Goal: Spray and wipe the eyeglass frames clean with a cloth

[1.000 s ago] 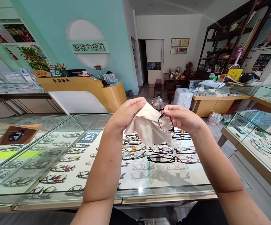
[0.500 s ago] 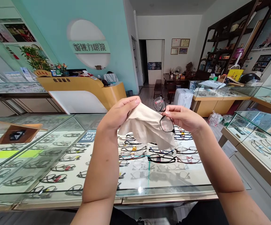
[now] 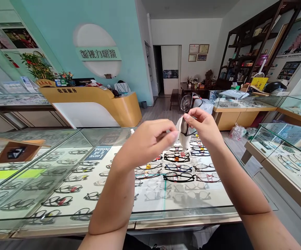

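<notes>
Over the glass display case, my right hand (image 3: pixel 201 124) pinches a pair of dark-framed eyeglasses (image 3: pixel 186 103) near the middle of the frame. The glasses are upright, one lens above the other, with the temples pointing away. A cream cleaning cloth (image 3: pixel 184 142) hangs around the lower lens and partly covers it. My left hand (image 3: pixel 147 142) is closed at the cloth's left edge, thumb and fingertips together on it; its fingers hide part of the grip. Several eyeglasses (image 3: pixel 178 177) stand in rows below both hands.
The glass display case (image 3: pixel 150 216) spans the front, with a blue printed card (image 3: pixel 98 152) and a wooden stand (image 3: pixel 19 150) at its left. Another glass case (image 3: pixel 293 156) stands at the right. Behind are a yellow counter (image 3: pixel 124 109) and a wooden bench (image 3: pixel 174 99).
My left hand has moved right toward the glasses, and the spread cloth is now bunched around the lower lens. The glasses have turned more edge-on and shifted slightly right and up.
</notes>
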Tool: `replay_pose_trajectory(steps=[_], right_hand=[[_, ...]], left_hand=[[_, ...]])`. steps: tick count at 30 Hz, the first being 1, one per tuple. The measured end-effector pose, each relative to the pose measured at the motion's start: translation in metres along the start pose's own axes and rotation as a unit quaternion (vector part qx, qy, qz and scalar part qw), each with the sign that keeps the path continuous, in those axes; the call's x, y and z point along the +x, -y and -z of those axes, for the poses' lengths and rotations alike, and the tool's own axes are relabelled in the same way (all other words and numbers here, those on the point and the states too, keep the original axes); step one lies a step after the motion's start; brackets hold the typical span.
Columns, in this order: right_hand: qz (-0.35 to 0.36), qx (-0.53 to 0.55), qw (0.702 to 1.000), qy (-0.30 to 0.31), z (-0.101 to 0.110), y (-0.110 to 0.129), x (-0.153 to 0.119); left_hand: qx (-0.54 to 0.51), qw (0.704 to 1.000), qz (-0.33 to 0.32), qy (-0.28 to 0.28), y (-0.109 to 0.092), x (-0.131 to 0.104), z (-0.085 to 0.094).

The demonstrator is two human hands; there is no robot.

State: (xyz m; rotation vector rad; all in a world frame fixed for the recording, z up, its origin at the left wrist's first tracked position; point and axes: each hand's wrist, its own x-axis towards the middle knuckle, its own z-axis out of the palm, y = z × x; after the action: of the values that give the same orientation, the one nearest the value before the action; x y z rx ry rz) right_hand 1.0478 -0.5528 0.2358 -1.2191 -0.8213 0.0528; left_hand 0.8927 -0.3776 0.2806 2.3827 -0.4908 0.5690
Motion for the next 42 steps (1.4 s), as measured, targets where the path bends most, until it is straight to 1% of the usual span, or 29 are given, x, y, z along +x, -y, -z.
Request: replay_pose_trajectory(steps=[2,3,4,5,6,7,8,9,10,12,13,15,19,21,26,30,36,40,42], right_hand=[[0.006,0.012,1.000,-0.008,-0.001,0.003,-0.001],[0.008,0.022,1.000,-0.010,-0.002,0.004,-0.001],[0.009,0.031,0.999,-0.012,-0.002,0.006,-0.002],[0.010,0.041,0.999,-0.013,-0.002,0.007,-0.002],[0.012,0.052,0.998,-0.013,-0.002,0.008,-0.003],[0.014,0.064,0.998,-0.011,-0.002,0.010,-0.003],[0.014,0.075,0.997,-0.008,-0.002,0.011,-0.003],[0.015,0.087,0.996,-0.003,-0.002,0.011,-0.004],[0.015,0.096,0.995,0.002,-0.002,0.012,-0.004],[0.011,0.104,0.994,0.013,-0.002,0.012,-0.003],[0.007,0.103,0.994,0.019,-0.002,0.011,-0.003],[-0.002,0.101,0.994,0.032,-0.002,0.010,-0.003],[-0.019,0.121,0.991,0.047,-0.003,0.009,-0.002],[-0.020,0.132,0.990,0.049,-0.003,0.009,-0.002],[-0.017,0.137,0.989,0.047,-0.003,0.008,-0.002],[-0.019,0.157,0.986,0.054,-0.004,0.007,-0.002],[-0.038,0.148,0.986,0.067,-0.006,0.008,-0.003],[-0.034,0.137,0.988,0.057,-0.007,0.008,-0.001],[-0.032,0.139,0.989,0.050,-0.006,0.007,0.000]], left_hand=[[-0.018,0.996,-0.032,0.078,-0.007,0.001,-0.008],[-0.043,0.993,-0.040,0.103,-0.007,0.002,-0.013],[-0.071,0.992,-0.039,0.093,-0.006,0.004,-0.018],[-0.096,0.994,-0.029,0.044,-0.003,0.007,-0.023],[-0.116,0.993,-0.010,-0.033,0.002,0.011,-0.028],[-0.130,0.984,0.012,-0.119,0.008,0.015,-0.033],[-0.145,0.972,0.034,-0.183,0.014,0.020,-0.038],[-0.168,0.963,0.049,-0.207,0.021,0.025,-0.042],[-0.200,0.958,0.060,-0.195,0.027,0.029,-0.046],[-0.271,0.950,0.076,-0.133,0.036,0.036,-0.051],[-0.300,0.944,0.083,-0.110,0.039,0.038,-0.053],[-0.337,0.932,0.099,-0.091,0.041,0.041,-0.055],[-0.397,0.909,0.120,-0.045,0.038,0.040,-0.054],[-0.413,0.901,0.125,-0.038,0.038,0.040,-0.054],[-0.387,0.909,0.140,-0.066,0.038,0.041,-0.052],[-0.399,0.904,0.140,-0.063,0.041,0.041,-0.050],[-0.426,0.892,0.149,-0.026,0.044,0.040,-0.048],[-0.447,0.881,0.152,-0.011,0.045,0.041,-0.048],[-0.445,0.883,0.148,0.006,0.044,0.041,-0.049]])
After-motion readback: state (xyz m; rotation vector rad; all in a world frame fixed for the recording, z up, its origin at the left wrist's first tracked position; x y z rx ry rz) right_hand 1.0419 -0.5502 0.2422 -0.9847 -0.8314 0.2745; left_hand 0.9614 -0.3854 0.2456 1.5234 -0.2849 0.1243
